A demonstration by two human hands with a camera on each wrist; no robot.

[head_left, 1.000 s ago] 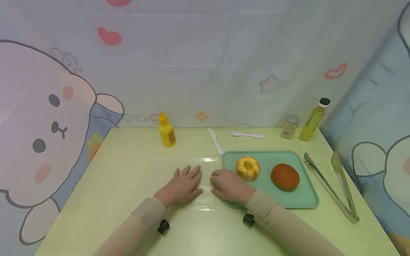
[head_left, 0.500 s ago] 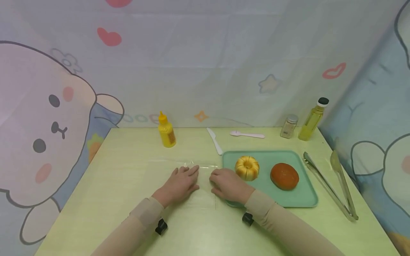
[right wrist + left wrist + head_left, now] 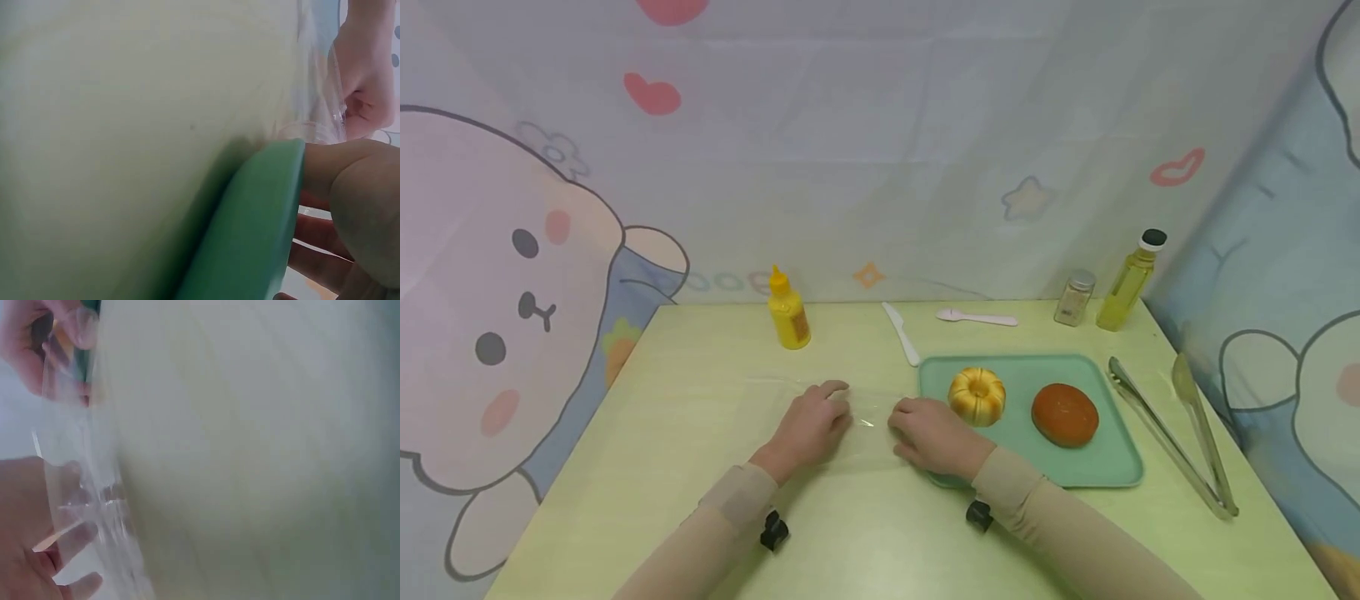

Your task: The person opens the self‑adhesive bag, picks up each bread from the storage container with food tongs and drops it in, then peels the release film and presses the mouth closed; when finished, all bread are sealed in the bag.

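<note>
Specifically, from the head view: the clear plastic film [image 3: 867, 437] lies on the bench [image 3: 625, 475] directly in front of me, between my two hands, presumably so that both can work it. My left hand [image 3: 805, 429] is at the film, fingers bent; my right hand [image 3: 940, 437] reaches across the left rim of the green tray [image 3: 1045, 467], fingers curled at the film's right edge, apparently as an anchor. The tray carries a ring-shaped bun [image 3: 977, 413] and a brown round patty [image 3: 1064, 415], set apart, probably for separate pickup. The tongs [image 3: 1207, 437] lie spread to the right of the tray, joined end towards me. The yellow bottle [image 3: 789, 321], white knife [image 3: 901, 335], pink spoon [image 3: 977, 317], spice jar [image 3: 1074, 300] and oil bottle [image 3: 1125, 292] occupy the rear, likely to leave the front as working area.

Left wrist view: the film rises in folds in front of my left fingers, which are bent and slightly spread. I cannot tell whether they pinch it.

Right wrist view: the tray corner stands beside my right hand. Fingers are bent; whether they pinch the film or only press it, I cannot tell.
</note>
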